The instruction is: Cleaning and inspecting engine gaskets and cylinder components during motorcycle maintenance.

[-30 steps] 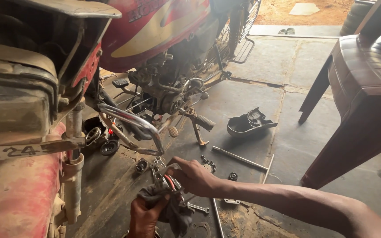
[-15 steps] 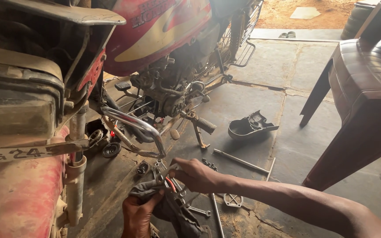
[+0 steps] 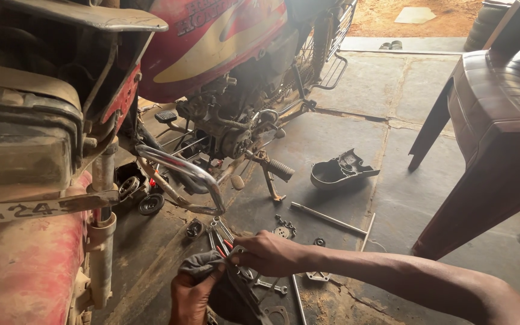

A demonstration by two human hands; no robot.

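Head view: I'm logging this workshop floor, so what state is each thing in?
Left hand: gripping dark rag.
Right hand: closed on metal part.
Red motorcycle: upright, engine exposed.
Black cover: off, lying on floor.
Long rod: lying flat.

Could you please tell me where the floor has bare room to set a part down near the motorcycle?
Free: the concrete between the black cover and the brown chair, and the slabs beyond the cover. Crowded: around the right hand and left hand on the dark rag, with wrenches, sprocket and long rod.
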